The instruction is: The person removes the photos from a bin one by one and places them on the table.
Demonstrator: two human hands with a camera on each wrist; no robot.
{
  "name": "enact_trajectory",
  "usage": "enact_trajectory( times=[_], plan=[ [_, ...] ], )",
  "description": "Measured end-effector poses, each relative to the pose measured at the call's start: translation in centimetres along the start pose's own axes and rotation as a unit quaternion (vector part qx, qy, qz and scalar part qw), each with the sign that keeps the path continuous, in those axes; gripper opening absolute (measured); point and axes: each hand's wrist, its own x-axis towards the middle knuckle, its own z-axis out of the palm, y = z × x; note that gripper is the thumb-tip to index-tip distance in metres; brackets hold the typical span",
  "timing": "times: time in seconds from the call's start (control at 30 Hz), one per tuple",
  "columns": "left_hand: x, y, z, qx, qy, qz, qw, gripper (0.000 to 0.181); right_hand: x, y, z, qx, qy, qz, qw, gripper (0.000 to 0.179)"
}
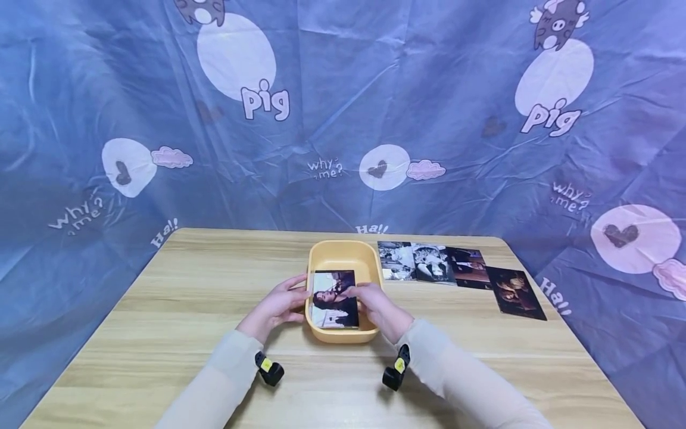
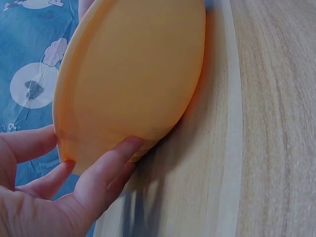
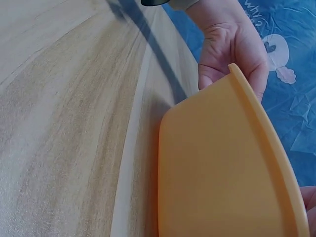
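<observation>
A yellow plastic tub (image 1: pixel 343 337) stands on the table with a photo (image 1: pixel 336 314) of a dark-haired person lying over its opening. My left hand (image 1: pixel 280 304) holds the tub at its left side. In the left wrist view, fingers (image 2: pixel 101 170) press on the outer wall and others reach the rim. From the right, my right hand (image 1: pixel 379 307) comes over the tub's rim and pinches the photo, thumb on top of its right edge. The tub wall (image 3: pixel 212 163) hides the right fingertips in the right wrist view.
Right of the tub, a black-and-white photo (image 1: pixel 395 260), a second one (image 1: pixel 433 263) and a darker photo (image 1: pixel 468 267) lie in a row. Another dark photo (image 1: pixel 515 292) lies angled near the table's (image 1: pixel 177 333) right edge. A blue printed cloth (image 1: pixel 343 107) hangs behind.
</observation>
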Motion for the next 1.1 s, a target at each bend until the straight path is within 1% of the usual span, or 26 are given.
enact_trajectory(
  times=[0.03,0.1,0.23,0.3,0.4,0.5,0.57,0.8,0.97,1.1],
  plan=[
    [0.05,-0.06,-0.03,-0.002,0.001,0.000,1.0000,0.061,0.06,0.06,0.01,-0.003,0.003,-0.003,1.0000,0.045],
    [0.12,-0.16,-0.13,-0.002,-0.002,0.001,1.0000,0.062,0.14,0.19,0.05,-0.015,0.010,-0.009,0.9998,0.041],
    [0.17,-0.17,-0.13,0.001,-0.005,0.002,1.0000,0.062,0.06,0.26,0.01,-0.046,0.023,-0.020,0.9985,0.050],
    [0.16,-0.15,-0.16,0.004,-0.008,0.004,1.0000,0.062,0.01,0.29,0.00,-0.056,0.032,-0.031,0.9974,0.052],
    [0.17,-0.13,-0.11,0.002,-0.009,0.006,0.9999,0.062,-0.13,0.26,0.10,-0.050,0.052,-0.064,0.9953,0.049],
    [0.05,-0.08,-0.09,0.005,-0.016,0.010,0.9998,0.062,-0.17,0.17,0.23,-0.032,0.072,-0.100,0.9919,0.046],
    [0.01,-0.06,-0.08,0.005,-0.018,0.011,0.9998,0.062,-0.19,0.10,0.30,-0.025,0.079,-0.111,0.9904,0.045],
    [-0.04,0.02,-0.06,0.002,-0.016,0.010,0.9998,0.063,-0.43,-0.14,0.17,-0.024,0.075,-0.114,0.9903,0.037],
    [0.03,0.03,-0.15,-0.007,-0.016,0.007,0.9998,0.064,-0.46,-0.38,-0.07,-0.022,0.073,-0.129,0.9888,0.036],
    [0.03,0.04,-0.12,-0.009,-0.016,0.007,0.9998,0.065,-0.57,-0.62,-0.29,-0.014,0.073,-0.127,0.9891,0.036]
  ],
)
